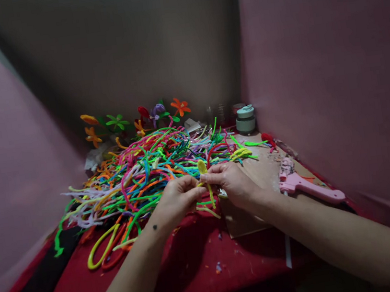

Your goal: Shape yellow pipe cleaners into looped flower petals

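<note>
Between my two hands is a yellow pipe cleaner (202, 166), bent into a small petal-like loop at the top with a tail hanging below. My left hand (180, 194) pinches it from the left, thumb and fingers closed. From the right, my right hand (231, 182) grips it just under the loop. The fingertips of both hands nearly meet and hide part of the bend. Right behind the hands lies a large heap of many-coloured pipe cleaners (153, 161). A bundle of yellow pipe cleaners (240, 153) rests beyond my right hand.
A pink glue gun (310, 188) lies at the right on a brown board (263, 165). At the back stand a lidded jar (245, 120) and pipe-cleaner flowers (116, 122). Red cloth (189, 262) covers the table, with a black strip (37, 289) at left. Walls close in on both sides.
</note>
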Demonstrator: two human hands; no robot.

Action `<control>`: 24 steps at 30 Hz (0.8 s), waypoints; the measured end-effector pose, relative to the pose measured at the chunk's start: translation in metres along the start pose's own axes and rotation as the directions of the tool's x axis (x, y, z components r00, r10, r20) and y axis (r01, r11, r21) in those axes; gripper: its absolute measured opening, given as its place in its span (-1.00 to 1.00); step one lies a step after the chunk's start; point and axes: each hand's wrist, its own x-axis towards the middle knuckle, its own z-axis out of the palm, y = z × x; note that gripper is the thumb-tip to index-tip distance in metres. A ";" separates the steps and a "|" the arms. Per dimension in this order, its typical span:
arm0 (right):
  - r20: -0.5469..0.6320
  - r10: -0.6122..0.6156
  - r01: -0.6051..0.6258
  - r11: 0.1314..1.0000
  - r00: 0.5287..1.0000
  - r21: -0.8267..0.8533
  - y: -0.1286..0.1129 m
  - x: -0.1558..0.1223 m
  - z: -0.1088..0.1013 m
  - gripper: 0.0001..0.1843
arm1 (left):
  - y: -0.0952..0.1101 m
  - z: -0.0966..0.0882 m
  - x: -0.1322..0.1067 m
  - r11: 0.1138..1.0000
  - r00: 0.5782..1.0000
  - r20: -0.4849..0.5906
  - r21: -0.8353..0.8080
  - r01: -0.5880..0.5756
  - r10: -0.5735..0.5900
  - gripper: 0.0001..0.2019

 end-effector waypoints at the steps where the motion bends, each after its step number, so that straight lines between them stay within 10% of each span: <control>1: -0.009 -0.026 0.026 0.999 1.000 -0.042 0.003 0.001 -0.001 -0.74 | -0.003 0.002 -0.002 0.991 0.994 -0.066 0.112 -0.073 0.081 -0.79; 5: -0.035 -0.089 0.083 0.987 0.995 -0.140 0.014 0.004 -0.003 -0.69 | -0.013 0.006 -0.009 0.627 0.820 -0.140 0.717 -0.303 0.555 -0.80; 8: -0.032 -0.078 0.075 0.993 0.996 -0.096 0.015 0.005 -0.003 -0.67 | -0.019 0.006 -0.009 0.472 0.746 -0.088 0.821 -0.321 0.660 -0.78; 11: -0.030 -0.033 0.032 0.999 0.999 -0.017 0.011 0.005 -0.003 -0.67 | -0.023 0.006 -0.004 0.760 0.809 -0.253 0.564 -0.323 0.531 -0.79; 14: -0.001 0.037 -0.037 0.990 0.999 0.133 0.010 0.007 -0.002 -0.70 | -0.024 0.007 0.002 0.972 0.926 -0.315 -0.039 -0.233 0.210 -0.86; 17: 0.066 0.054 -0.068 0.969 0.996 0.238 0.013 0.009 -0.003 -0.72 | -0.024 0.012 0.004 0.901 0.983 -0.175 -0.418 -0.118 0.047 -0.71; 24: 0.119 0.035 -0.067 0.958 0.992 0.279 0.016 0.010 -0.002 -0.82 | -0.024 0.021 0.003 0.839 0.996 -0.040 -0.542 0.043 -0.077 -0.73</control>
